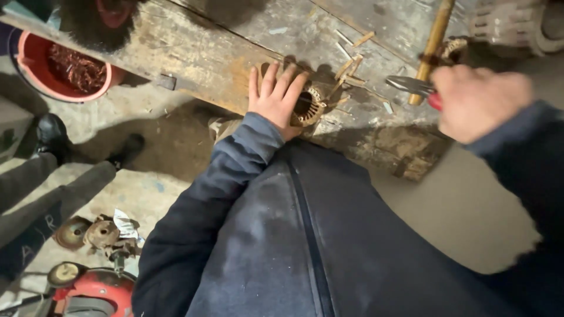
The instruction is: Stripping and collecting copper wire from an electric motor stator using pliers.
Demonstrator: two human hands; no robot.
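Two bare hands at work over a worn wooden workbench. Left hand spread flat, fingers open, pressed on a round motor stator with copper windings, close to the near edge of the bench. Right hand clenched around red-handled pliers, metal jaws pointing left toward the stator, just beside a leaning wooden stick. Small wooden slivers scattered on the bench behind the stator. Red bucket of copper scrap on the floor past the bench's left end. Another person's dark shoes nearby. Rusty round metal parts lower left on the floor.
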